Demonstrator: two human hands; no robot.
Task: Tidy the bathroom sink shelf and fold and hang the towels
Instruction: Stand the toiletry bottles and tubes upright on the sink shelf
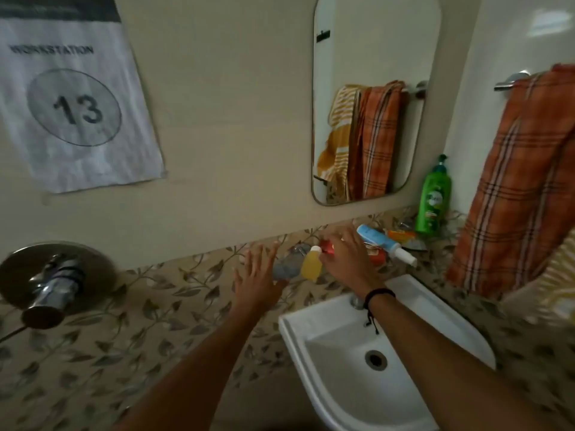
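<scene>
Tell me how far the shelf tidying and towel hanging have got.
Early stage. Done: only the green bottle stands upright. In hand: the right hand reaches over the small yellow bottle and the red tube; whether it grips either is unclear. The left hand hovers open beside them. Left: the blue-white tube lies flat, and the orange checked towel hangs bunched, unfolded.

Sink (pixel 311 331) at 5 o'clock: glossy white ceramic. Towel (pixel 522 181) at 3: matt woven cloth. Green bottle (pixel 434 197) & yellow bottle (pixel 311 267), centre: shiny plastic. Valve (pixel 53 284) at 9 + towel bar (pixel 510 80) at 2: polished metal. Sign (pixel 77 98) at 10: creased matt paper.
</scene>
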